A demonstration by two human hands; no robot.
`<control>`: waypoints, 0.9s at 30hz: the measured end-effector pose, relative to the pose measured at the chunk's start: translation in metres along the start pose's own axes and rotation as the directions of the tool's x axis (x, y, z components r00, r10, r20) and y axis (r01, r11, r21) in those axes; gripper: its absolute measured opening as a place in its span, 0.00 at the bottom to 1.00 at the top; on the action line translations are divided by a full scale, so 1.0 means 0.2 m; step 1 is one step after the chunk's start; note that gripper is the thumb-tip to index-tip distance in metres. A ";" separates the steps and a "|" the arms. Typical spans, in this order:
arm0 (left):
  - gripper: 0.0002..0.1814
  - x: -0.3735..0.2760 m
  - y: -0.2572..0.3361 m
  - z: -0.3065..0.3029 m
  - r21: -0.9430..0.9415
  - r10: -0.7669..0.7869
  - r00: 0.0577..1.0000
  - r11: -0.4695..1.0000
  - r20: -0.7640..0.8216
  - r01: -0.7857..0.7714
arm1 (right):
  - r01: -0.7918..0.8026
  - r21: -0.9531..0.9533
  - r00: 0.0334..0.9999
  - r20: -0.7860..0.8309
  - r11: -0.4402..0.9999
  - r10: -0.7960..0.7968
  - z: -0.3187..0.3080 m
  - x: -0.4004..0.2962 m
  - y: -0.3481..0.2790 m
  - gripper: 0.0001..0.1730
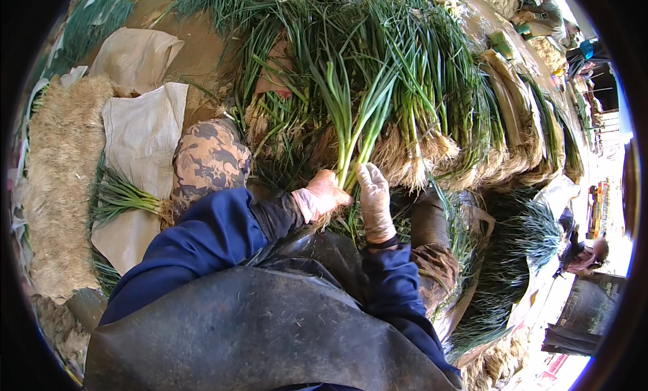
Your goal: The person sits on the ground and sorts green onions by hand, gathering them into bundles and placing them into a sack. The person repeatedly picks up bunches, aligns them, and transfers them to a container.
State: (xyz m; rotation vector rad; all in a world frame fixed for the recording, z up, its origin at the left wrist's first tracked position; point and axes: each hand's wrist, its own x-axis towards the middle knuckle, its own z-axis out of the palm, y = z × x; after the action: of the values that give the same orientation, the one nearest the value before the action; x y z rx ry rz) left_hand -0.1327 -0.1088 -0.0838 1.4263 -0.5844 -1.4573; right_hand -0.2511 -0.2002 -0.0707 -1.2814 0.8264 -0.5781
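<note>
In front of my apron, my left hand (322, 194), in a light work glove, is closed around the lower stalks of a few green onions (346, 155). Their leaves fan upward, away from me, and some roots show under the hand. My right hand (375, 204), also gloved, has its bent fingers against the right side of these stalks; whether it pinches one is hidden. Just beyond, a heap of green onions (420, 87) lies with pale roots (416, 171) towards me. Loose green trimmings lie below my hands.
At my left, a small onion bunch (134, 201) rests on a white woven sack (144, 123). Past it stands a long row of bundles, roots up (66, 188). More onion bundles (498, 269) line my right side. Farther right is another person (582, 254).
</note>
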 end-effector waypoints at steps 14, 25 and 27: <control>0.14 0.02 -0.09 -0.01 -0.551 -0.060 0.941 0.797 0.334 0.246 | 0.776 -0.583 0.553 0.445 0.241 -0.704 0.14 -0.34 -0.36 0.08; 0.23 -0.01 0.05 -0.02 -0.536 0.097 0.989 0.832 -0.109 -0.141 | -0.058 -0.790 0.831 -0.377 0.610 -0.408 -0.36 0.15 0.04 0.07; 0.26 0.02 0.02 -0.04 -0.609 -0.014 0.994 0.791 -0.111 -0.057 | 0.105 -0.590 0.923 -0.243 0.800 -0.299 -0.18 0.02 0.02 0.05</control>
State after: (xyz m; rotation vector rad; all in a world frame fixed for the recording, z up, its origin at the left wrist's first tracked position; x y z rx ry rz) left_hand -0.1223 -0.1118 -0.0843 0.9619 -0.0306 -1.3658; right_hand -0.2786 -0.2233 -0.0778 -1.8763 1.2040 -0.7642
